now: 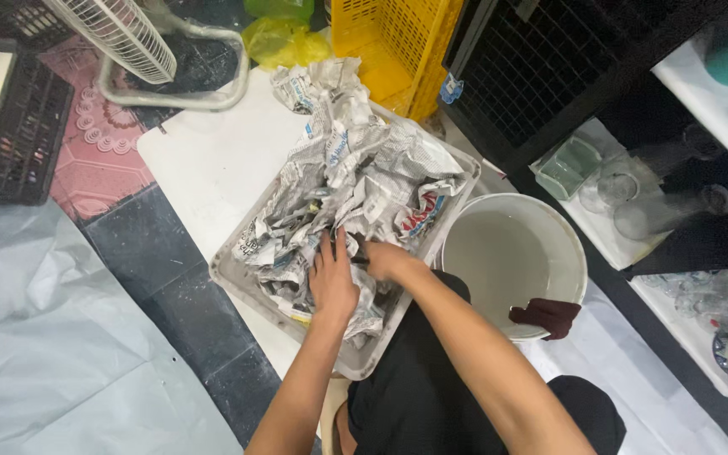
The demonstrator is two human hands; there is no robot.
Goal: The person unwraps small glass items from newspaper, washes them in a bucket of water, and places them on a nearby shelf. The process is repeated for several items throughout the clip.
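- The left hand (331, 282) lies flat, fingers spread and open, pressing on the crumpled newspaper (355, 181) just below the middle of the frame; its grip holds nothing, it only bears down
- The right hand (386, 259) sits just beside it to the right, fingers curled down into the paper; whether its grip is closed on anything I cannot tell, since the fingertips are buried
- The newspaper fills a shallow grey tray (242, 282) set slantwise across the centre, on a white board (204, 160) on the floor
- A white bucket (570, 253) stands touching the tray's right edge, with a dark red cloth (548, 316) draped over its lower rim
- Glass jars (659, 206) lie on the right side of the frame, a yellow crate (398, 42) at upper centre, a white fan (124, 38) at upper left
- Judged risk: something hard or breakable may lie hidden under the paper, so a heavy push from the flat hand could crack it or cut a finger
- Judged risk: the heap rises above the tray's rim at the upper end, so rummaging could spill sheets onto the board or into the bucket
- Judged risk: an elbow swung right could knock the cloth into the bucket
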